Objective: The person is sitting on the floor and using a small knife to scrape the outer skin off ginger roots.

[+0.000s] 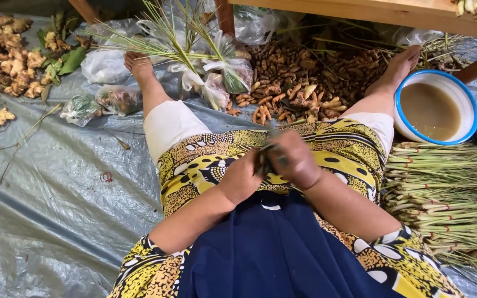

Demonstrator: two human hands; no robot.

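Note:
I sit on a grey tarp [56, 204] with my legs stretched out, a yellow and black patterned cloth [338, 146] over my lap. My left hand [242, 175] and my right hand [295, 159] meet above my lap, both closed around a small dark green bundle [264, 160], probably leaves or stalks. The bundle is mostly hidden by my fingers. A heap of brown turmeric roots [305, 83] lies between my feet.
A white bowl with a blue rim [436, 107] holds murky water by my right leg. Tied lemongrass bundles [448, 204] lie at right. Plastic bags of herbs [216, 72] and ginger pieces [12, 55] sit at the far left. A wooden table edge [371, 11] crosses the top.

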